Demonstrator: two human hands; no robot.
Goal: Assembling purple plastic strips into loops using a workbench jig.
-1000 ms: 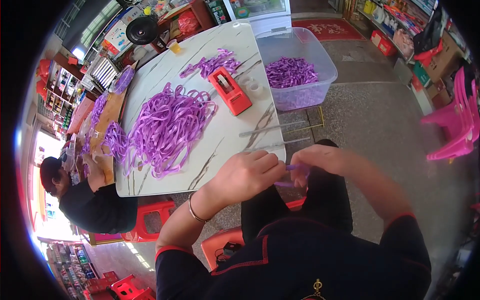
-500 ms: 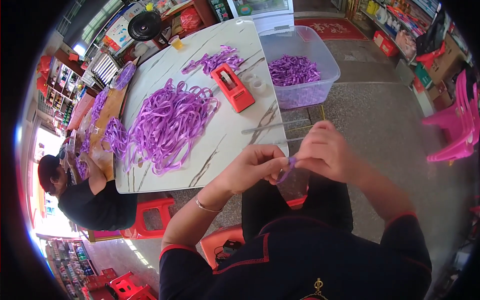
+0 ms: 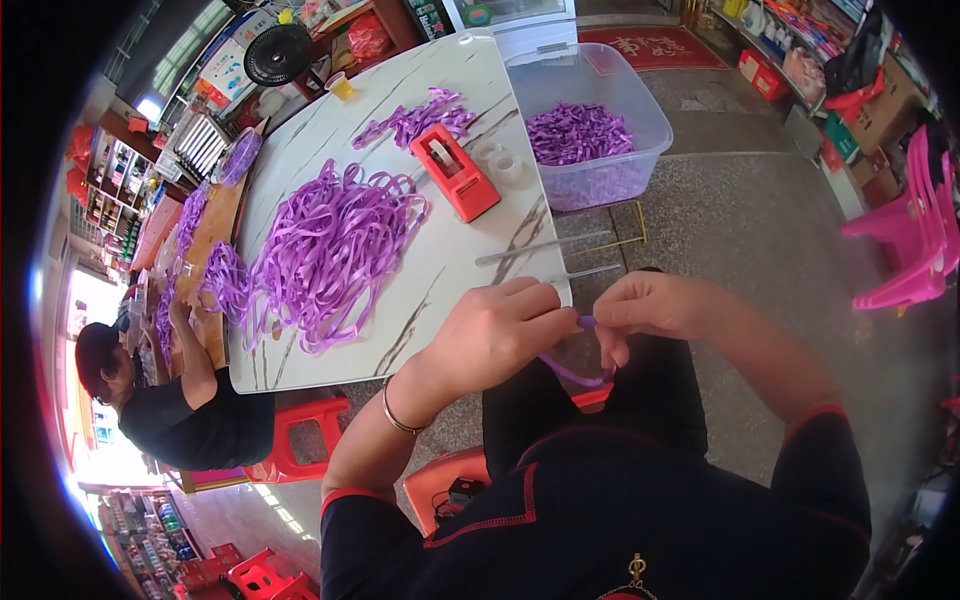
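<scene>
Head view: left hand [image 3: 505, 330] and right hand [image 3: 660, 308], both tight on one purple ribbon [image 3: 587, 322]

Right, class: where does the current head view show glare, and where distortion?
Head view, glare: the background beyond the co-worker burns out white, and sunlight streaks the floor; head view, distortion: the left-hand wall shelves tilt, blue fringes the left rim, and black rounds off the corners.

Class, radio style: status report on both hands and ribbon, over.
Left hand, right hand: pinching purple ribbon. Its slack curving below. Nothing blocking; red tape dispenser apart, on table.
</scene>
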